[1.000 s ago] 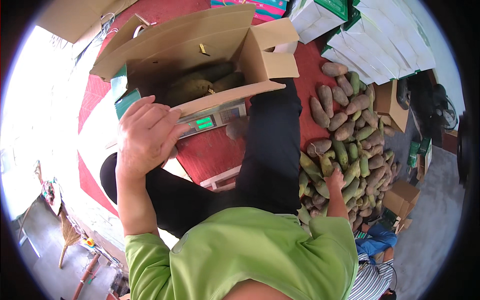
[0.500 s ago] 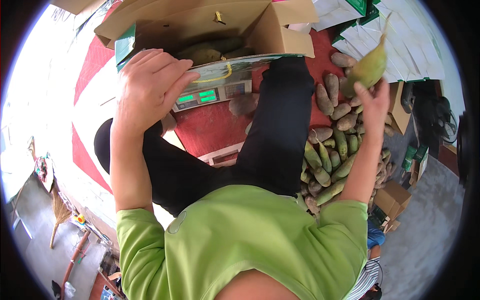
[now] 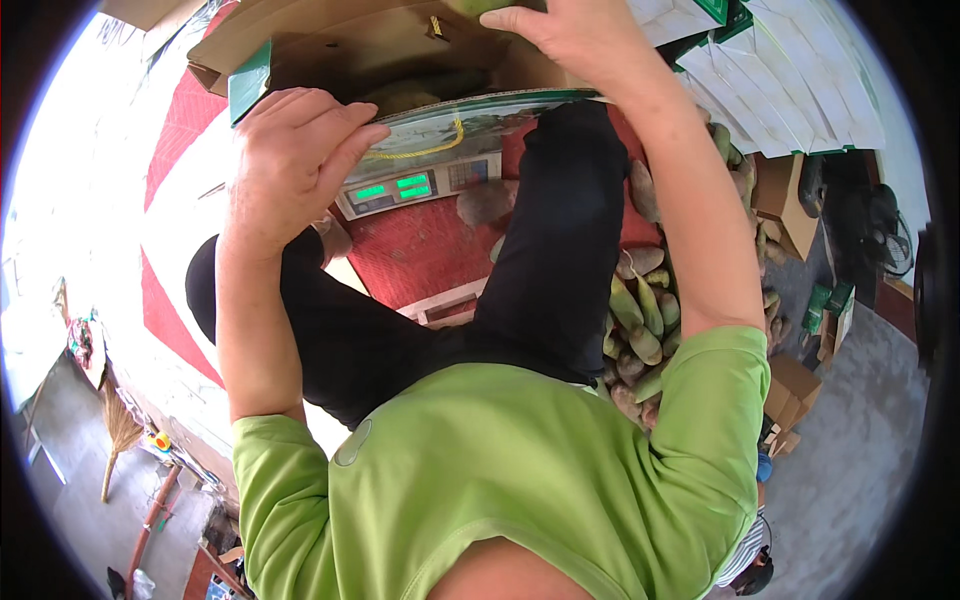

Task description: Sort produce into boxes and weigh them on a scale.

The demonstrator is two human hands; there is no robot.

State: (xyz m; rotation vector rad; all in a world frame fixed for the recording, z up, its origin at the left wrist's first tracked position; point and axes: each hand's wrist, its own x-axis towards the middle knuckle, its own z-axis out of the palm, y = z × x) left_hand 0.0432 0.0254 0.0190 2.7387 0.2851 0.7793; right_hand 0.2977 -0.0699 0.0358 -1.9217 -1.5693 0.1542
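Observation:
My left hand (image 3: 300, 150) grips the near left edge of an open cardboard box (image 3: 340, 45), its fingers bent over the rim. My right hand (image 3: 575, 35) is over the box's right side, near the top of the view, closed on a green radish (image 3: 470, 6); the upper part of the radish is cut off by the picture edge. Inside the box, in shadow, lie several green radishes (image 3: 410, 98). A yellow cord handle (image 3: 458, 135) hangs on the box's near wall. Just in front is a digital scale (image 3: 390, 192) with green lit displays.
Right of my legs (image 3: 560, 220) lies a heap of green and soil-brown radishes (image 3: 645, 310), partly hidden by my right arm. White and green folded cartons (image 3: 780, 85) lie at the far right. A brown box (image 3: 780, 200) and a fan (image 3: 885, 235) stand farther right.
My right hand has carried the green radish from above the heap on the right, leftward and away from me, to over the open box. My left hand stays at the box edge.

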